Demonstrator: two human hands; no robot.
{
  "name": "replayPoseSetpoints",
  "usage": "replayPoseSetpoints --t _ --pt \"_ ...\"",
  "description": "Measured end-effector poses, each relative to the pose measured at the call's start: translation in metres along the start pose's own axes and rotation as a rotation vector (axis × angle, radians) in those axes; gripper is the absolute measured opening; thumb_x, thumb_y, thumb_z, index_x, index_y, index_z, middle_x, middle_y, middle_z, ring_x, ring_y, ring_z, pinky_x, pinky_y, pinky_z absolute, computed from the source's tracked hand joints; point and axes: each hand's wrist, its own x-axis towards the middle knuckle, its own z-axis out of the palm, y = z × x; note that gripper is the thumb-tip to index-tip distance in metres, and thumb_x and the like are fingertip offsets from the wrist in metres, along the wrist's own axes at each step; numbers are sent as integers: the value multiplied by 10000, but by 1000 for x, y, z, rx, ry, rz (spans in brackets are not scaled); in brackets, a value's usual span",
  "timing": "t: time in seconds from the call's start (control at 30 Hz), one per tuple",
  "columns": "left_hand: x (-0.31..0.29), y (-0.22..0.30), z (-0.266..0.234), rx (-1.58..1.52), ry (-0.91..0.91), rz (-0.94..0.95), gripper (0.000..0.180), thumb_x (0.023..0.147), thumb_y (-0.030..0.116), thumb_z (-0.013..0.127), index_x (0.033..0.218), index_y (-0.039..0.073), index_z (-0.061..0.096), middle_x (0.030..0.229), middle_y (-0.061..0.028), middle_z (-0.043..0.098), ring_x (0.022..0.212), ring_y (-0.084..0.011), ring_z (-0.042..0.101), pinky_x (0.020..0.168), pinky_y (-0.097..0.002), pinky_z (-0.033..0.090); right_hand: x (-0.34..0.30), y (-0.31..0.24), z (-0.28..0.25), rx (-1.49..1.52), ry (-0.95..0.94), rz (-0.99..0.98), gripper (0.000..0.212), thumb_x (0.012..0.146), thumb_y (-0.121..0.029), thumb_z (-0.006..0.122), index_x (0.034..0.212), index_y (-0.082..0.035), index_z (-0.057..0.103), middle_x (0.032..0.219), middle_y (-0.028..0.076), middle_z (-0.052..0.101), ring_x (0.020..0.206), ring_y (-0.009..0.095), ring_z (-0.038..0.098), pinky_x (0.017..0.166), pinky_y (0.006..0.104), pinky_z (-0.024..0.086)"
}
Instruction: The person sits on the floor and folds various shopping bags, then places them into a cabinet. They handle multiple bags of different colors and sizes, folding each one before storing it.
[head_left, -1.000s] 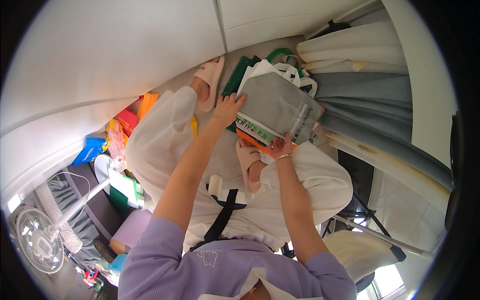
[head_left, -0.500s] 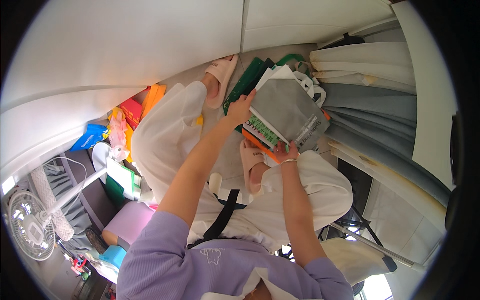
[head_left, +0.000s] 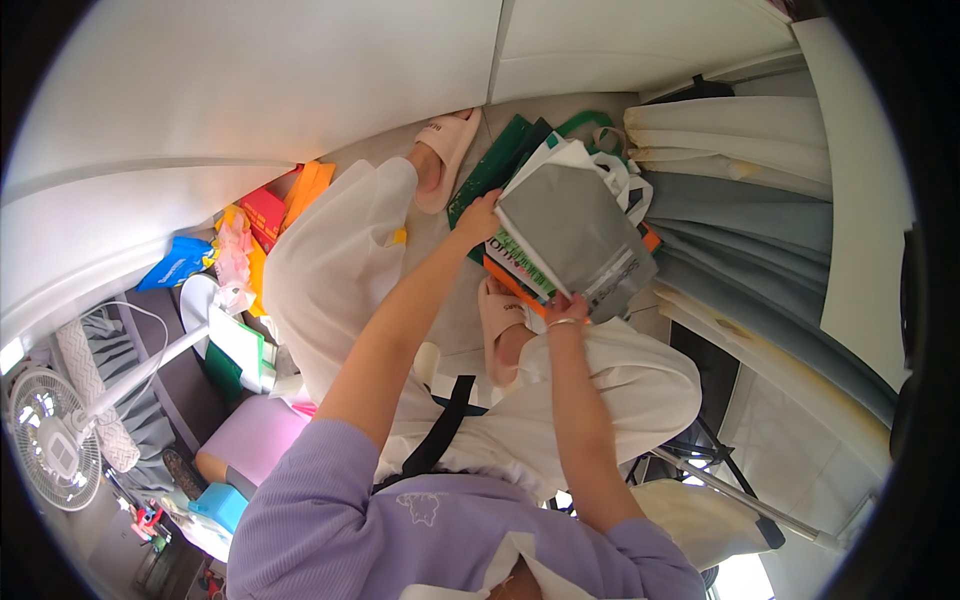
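Note:
A flat grey shopping bag [head_left: 570,225] with light printing lies on top of a slanted pile of folded bags. My left hand [head_left: 479,220] is closed on its left corner. Lower down, my right hand [head_left: 568,309] pinches the near edge of the same bag. Beneath it show a white bag with green print [head_left: 518,262], an orange edge [head_left: 510,287] and white handles [head_left: 625,185]. Dark green bags [head_left: 490,170] stick out at the far left of the pile. My fingertips are partly hidden by the grey bag's edge.
Pink slippers [head_left: 446,150] on my feet flank the pile. Grey and cream curtains [head_left: 740,215] hang at the right, beside white cabinet doors [head_left: 300,80]. At the left are an orange bag [head_left: 308,190], a blue bag [head_left: 178,262] and a white fan [head_left: 60,445].
The grey bag has creased and tilted between my hands, its lower right part now bent. My right hand has shifted slightly left and down; my left hand stays at the corner.

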Motion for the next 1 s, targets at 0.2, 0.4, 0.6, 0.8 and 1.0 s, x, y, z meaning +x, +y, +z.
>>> replayPoseSetpoints --t 0.2,0.4,0.6,0.8,1.0 --pt "-19 2 -17 -67 -4 -18 467 636 83 435 1095 25 374 923 -213 501 870 -335 476 753 -349 377 -38 3 -8 -233 63 143 236 763 -341 417 805 -110 443 742 -21 506 732 130 524 729 337 305" --pt "-29 33 -64 70 13 86 376 655 84 435 1023 14 452 975 -189 494 911 -308 467 787 -328 365 -28 -8 -13 -375 -53 34 265 748 -380 440 849 -136 420 758 -22 492 726 143 520 728 351 321" --pt "-83 91 -132 -223 36 204 319 747 125 429 1047 19 441 987 -89 507 888 -167 482 766 -254 369 -33 -11 -12 -453 -217 99 308 740 -351 460 953 -140 390 827 14 485 771 165 496 691 380 376" --pt "-175 102 -262 -565 379 422 287 764 154 444 1010 7 455 918 -69 521 863 -151 490 759 -262 379 -12 -29 1 -552 -685 202 151 732 -265 483 723 -114 491 629 22 543 635 159 520 634 360 410" --pt "-254 -94 -325 -841 1081 1 248 777 175 437 935 -13 475 844 -81 528 752 -137 515 657 -226 407 -125 -34 70 -566 -777 7 130 762 -243 472 823 -137 516 870 9 541 795 160 506 691 358 395"
